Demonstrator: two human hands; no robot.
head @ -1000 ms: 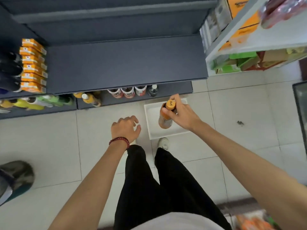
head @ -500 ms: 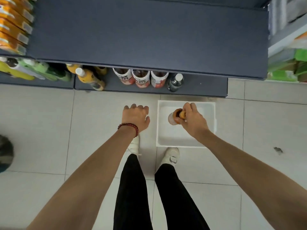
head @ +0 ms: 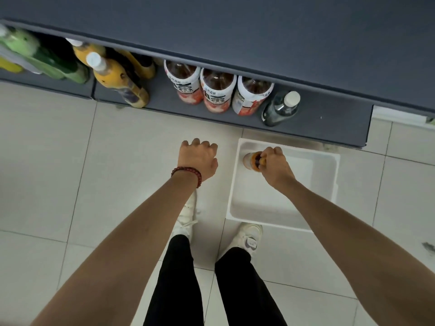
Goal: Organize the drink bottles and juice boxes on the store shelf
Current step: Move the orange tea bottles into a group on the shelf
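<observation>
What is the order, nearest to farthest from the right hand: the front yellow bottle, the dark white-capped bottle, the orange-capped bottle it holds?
1. Orange-capped bottle: gripped by the right hand, over the white tray.
2. Dark white-capped bottle: on the bottom shelf, just beyond the tray.
3. Front yellow bottle: same shelf, far to the left.

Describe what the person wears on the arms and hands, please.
The left arm and the right arm are bare, with no sleeves in view. The left hand has a bracelet of dark red beads around its wrist. The right hand shows no glove and no watch.
</observation>
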